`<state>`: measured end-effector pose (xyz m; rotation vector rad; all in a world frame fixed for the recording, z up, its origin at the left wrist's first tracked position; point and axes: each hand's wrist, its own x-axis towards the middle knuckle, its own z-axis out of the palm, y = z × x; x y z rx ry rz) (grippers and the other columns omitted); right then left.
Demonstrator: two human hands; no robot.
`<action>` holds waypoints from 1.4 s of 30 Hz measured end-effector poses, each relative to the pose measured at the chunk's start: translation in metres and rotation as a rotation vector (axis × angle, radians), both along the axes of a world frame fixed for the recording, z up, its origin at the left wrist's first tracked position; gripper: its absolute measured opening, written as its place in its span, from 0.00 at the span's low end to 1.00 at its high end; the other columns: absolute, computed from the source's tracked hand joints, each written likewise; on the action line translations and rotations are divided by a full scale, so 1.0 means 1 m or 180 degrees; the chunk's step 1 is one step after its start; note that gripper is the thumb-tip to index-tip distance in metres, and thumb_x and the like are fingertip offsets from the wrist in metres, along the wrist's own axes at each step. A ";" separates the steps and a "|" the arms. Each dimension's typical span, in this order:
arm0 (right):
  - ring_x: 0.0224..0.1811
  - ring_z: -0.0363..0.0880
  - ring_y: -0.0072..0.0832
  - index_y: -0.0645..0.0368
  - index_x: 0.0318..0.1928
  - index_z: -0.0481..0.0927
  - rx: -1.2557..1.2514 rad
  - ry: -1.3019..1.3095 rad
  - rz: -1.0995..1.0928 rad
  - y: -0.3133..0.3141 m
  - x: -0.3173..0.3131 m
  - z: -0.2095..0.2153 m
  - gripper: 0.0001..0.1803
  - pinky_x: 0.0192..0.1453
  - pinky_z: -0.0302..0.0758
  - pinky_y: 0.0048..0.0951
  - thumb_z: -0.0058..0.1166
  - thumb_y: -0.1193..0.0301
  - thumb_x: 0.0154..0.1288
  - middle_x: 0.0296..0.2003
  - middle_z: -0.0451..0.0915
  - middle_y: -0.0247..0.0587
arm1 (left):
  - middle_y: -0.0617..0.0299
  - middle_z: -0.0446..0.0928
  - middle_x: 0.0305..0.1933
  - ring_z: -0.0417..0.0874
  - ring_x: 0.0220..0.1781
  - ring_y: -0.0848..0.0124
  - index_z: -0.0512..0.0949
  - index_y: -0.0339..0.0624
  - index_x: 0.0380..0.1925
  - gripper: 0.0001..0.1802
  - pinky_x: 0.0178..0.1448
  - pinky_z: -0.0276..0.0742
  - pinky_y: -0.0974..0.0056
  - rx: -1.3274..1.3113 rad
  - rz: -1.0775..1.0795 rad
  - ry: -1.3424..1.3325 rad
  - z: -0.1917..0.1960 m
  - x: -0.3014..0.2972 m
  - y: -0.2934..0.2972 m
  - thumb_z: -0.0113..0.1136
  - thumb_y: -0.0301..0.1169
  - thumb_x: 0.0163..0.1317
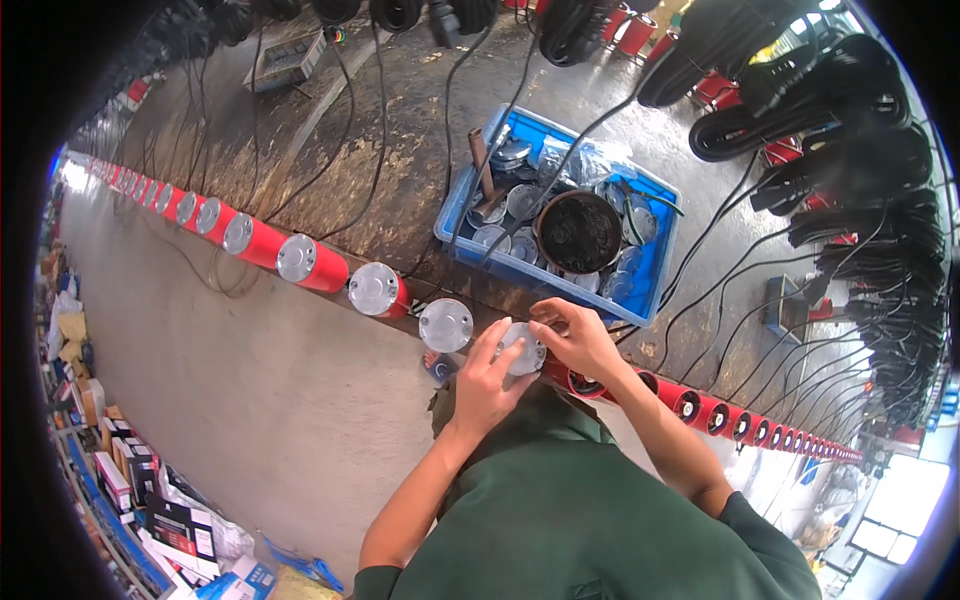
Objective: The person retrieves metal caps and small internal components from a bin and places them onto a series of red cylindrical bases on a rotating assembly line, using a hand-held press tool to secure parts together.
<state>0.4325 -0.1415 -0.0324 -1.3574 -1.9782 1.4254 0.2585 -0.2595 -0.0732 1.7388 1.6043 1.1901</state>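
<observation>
Just in front of my body, a round silvery cap (524,352) lies at the end of a red cylinder in a long row. My left hand (485,382) is closed around the cap's left and near side, fingers bent over its rim. From the right, my right hand (578,340) presses thumb and fingertips together at the cap's upper right edge; anything small between them is hidden. Left of my hands, a red cylinder with a similar cap (446,326) stands close by, followed by another capped cylinder (375,289) and several more.
Beyond my hands, a blue crate (453,243) holds loose silvery discs, a dark round bowl (579,232), a hammer-like tool and a plastic bag. Open-ended red cylinders (688,404) run off to the right. Black cables (715,270) cross the worn bench, with coiled bundles hanging above.
</observation>
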 end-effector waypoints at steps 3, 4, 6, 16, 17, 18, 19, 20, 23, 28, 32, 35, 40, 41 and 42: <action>0.46 0.91 0.46 0.65 0.51 0.87 0.0280 -0.0121 0.0053 0.004 -0.031 -0.011 0.18 0.51 0.85 0.41 0.65 0.62 0.73 0.43 0.90 0.55 | 0.43 0.73 0.75 0.74 0.77 0.45 0.75 0.36 0.68 0.40 0.77 0.72 0.49 -0.0044 0.0199 -0.0494 0.009 0.006 -0.001 0.81 0.32 0.56; 0.45 0.91 0.44 0.65 0.52 0.86 0.0484 -0.0353 0.0245 0.005 -0.041 -0.014 0.17 0.52 0.85 0.39 0.63 0.63 0.75 0.42 0.90 0.52 | 0.41 0.72 0.75 0.72 0.78 0.46 0.70 0.34 0.72 0.43 0.78 0.71 0.50 -0.0115 0.0389 -0.0976 0.012 0.009 -0.004 0.80 0.33 0.58; 0.46 0.90 0.47 0.64 0.51 0.86 0.0721 -0.0729 0.0342 0.005 -0.060 -0.021 0.17 0.52 0.85 0.41 0.60 0.61 0.76 0.41 0.90 0.52 | 0.43 0.74 0.72 0.73 0.77 0.53 0.63 0.32 0.76 0.48 0.78 0.70 0.53 -0.0339 0.0597 -0.1204 -0.011 0.008 -0.010 0.79 0.33 0.60; 0.46 0.88 0.49 0.51 0.41 0.90 0.0696 -0.1817 0.0208 -0.001 -0.086 -0.034 0.12 0.49 0.84 0.47 0.53 0.71 0.64 0.40 0.91 0.44 | 0.55 0.72 0.70 0.73 0.73 0.66 0.64 0.36 0.76 0.51 0.77 0.69 0.58 -0.1153 0.0207 -0.3003 -0.080 0.012 -0.004 0.83 0.31 0.55; 0.46 0.88 0.48 0.51 0.40 0.89 0.1158 -0.1687 0.0257 -0.003 -0.087 -0.035 0.11 0.49 0.83 0.47 0.53 0.72 0.64 0.39 0.91 0.43 | 0.55 0.72 0.72 0.73 0.74 0.66 0.64 0.35 0.76 0.53 0.79 0.68 0.58 -0.0982 0.0232 -0.3337 -0.087 0.016 -0.004 0.85 0.32 0.52; 0.46 0.88 0.48 0.51 0.39 0.89 0.1594 -0.1562 0.0286 -0.005 -0.087 -0.034 0.11 0.49 0.83 0.47 0.53 0.73 0.64 0.39 0.90 0.42 | 0.55 0.72 0.72 0.73 0.74 0.66 0.64 0.35 0.76 0.53 0.79 0.68 0.58 -0.1013 0.0248 -0.3388 -0.085 0.014 -0.002 0.85 0.32 0.52; 0.46 0.88 0.48 0.52 0.40 0.90 0.1447 -0.1712 0.0297 -0.005 -0.088 -0.032 0.13 0.51 0.83 0.46 0.51 0.74 0.63 0.39 0.91 0.41 | 0.55 0.72 0.72 0.73 0.74 0.66 0.64 0.36 0.75 0.53 0.79 0.68 0.58 -0.1012 0.0154 -0.3372 -0.083 0.012 0.001 0.85 0.32 0.51; 0.46 0.88 0.48 0.52 0.40 0.90 0.1410 -0.1759 0.0318 -0.003 -0.088 -0.028 0.13 0.51 0.83 0.46 0.51 0.74 0.63 0.39 0.91 0.41 | 0.56 0.72 0.72 0.73 0.73 0.67 0.65 0.36 0.75 0.54 0.79 0.68 0.57 -0.1012 0.0058 -0.3356 -0.081 0.010 0.002 0.86 0.32 0.51; 0.48 0.89 0.48 0.53 0.43 0.91 -0.0112 -0.1602 0.0496 0.013 -0.081 -0.034 0.18 0.53 0.84 0.43 0.47 0.75 0.61 0.40 0.92 0.43 | 0.58 0.73 0.70 0.73 0.73 0.67 0.65 0.37 0.74 0.53 0.77 0.70 0.57 -0.1258 0.0048 -0.3562 -0.100 0.024 -0.004 0.86 0.32 0.50; 0.47 0.87 0.55 0.58 0.45 0.89 0.0423 -0.1933 0.0451 0.005 -0.095 -0.023 0.15 0.52 0.83 0.46 0.50 0.76 0.63 0.41 0.90 0.52 | 0.59 0.75 0.67 0.76 0.71 0.67 0.65 0.36 0.73 0.50 0.76 0.72 0.57 -0.1511 -0.0092 -0.4099 -0.095 0.020 -0.003 0.84 0.26 0.52; 0.49 0.87 0.55 0.57 0.46 0.90 0.0170 -0.2017 0.0489 0.011 -0.095 -0.022 0.17 0.56 0.83 0.47 0.49 0.75 0.62 0.43 0.90 0.50 | 0.59 0.74 0.69 0.75 0.71 0.69 0.66 0.36 0.73 0.49 0.77 0.71 0.58 -0.1604 -0.0222 -0.4210 -0.093 0.018 -0.003 0.84 0.23 0.52; 0.54 0.86 0.52 0.49 0.46 0.92 0.0142 -0.2153 0.0735 0.017 -0.087 -0.033 0.21 0.60 0.83 0.47 0.47 0.74 0.62 0.46 0.90 0.45 | 0.61 0.74 0.69 0.75 0.73 0.69 0.65 0.39 0.74 0.50 0.78 0.70 0.59 -0.2449 -0.0456 -0.4756 -0.075 0.001 0.009 0.84 0.23 0.52; 0.50 0.87 0.53 0.56 0.44 0.91 0.0328 -0.2031 0.0665 0.015 -0.094 -0.025 0.18 0.57 0.83 0.46 0.48 0.76 0.62 0.44 0.90 0.49 | 0.60 0.73 0.70 0.75 0.73 0.68 0.65 0.39 0.74 0.51 0.78 0.71 0.58 -0.2409 -0.0407 -0.4479 -0.078 0.007 0.008 0.85 0.24 0.51; 0.48 0.87 0.53 0.56 0.42 0.90 0.0488 -0.1984 0.0608 0.010 -0.091 -0.028 0.16 0.55 0.83 0.46 0.49 0.76 0.62 0.42 0.90 0.48 | 0.60 0.73 0.70 0.75 0.73 0.68 0.65 0.39 0.74 0.51 0.78 0.71 0.58 -0.2060 -0.0289 -0.4576 -0.077 0.010 0.003 0.84 0.23 0.51; 0.46 0.87 0.52 0.55 0.41 0.89 0.0639 -0.1941 0.0552 0.006 -0.090 -0.029 0.15 0.52 0.83 0.46 0.50 0.76 0.61 0.40 0.89 0.47 | 0.60 0.73 0.70 0.75 0.73 0.68 0.65 0.39 0.74 0.51 0.78 0.71 0.58 -0.1717 -0.0168 -0.4668 -0.078 0.013 -0.001 0.84 0.23 0.51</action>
